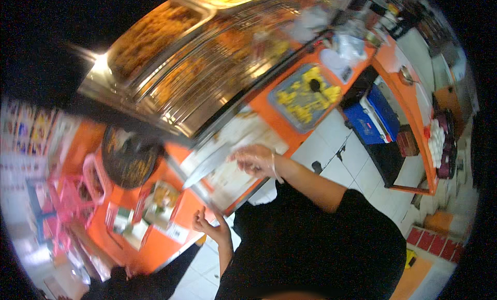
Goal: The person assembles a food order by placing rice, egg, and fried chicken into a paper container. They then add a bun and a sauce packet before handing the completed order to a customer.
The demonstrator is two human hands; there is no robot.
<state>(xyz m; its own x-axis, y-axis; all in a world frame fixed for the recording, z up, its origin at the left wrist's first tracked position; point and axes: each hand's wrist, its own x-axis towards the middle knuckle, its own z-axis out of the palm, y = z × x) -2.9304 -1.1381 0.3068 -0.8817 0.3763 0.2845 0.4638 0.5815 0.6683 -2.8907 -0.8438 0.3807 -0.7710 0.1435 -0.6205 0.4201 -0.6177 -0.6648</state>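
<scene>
You seem at knife work, right hand curled round the knife over the white board, left hand empty, fingers loosely spread; next likely calls for a steady grip.

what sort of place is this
Probably a food stall or small eatery kitchen: a lit display case of food, a tray of yellow pieces, and a large knife in the right hand over a stained board.

A grey tray of yellow pieces lay by the right-hand edge of the orange table. Past white floor tiles stood a blue cooler. Pink chairs stood beyond the left edge, near a round dark pan.
</scene>
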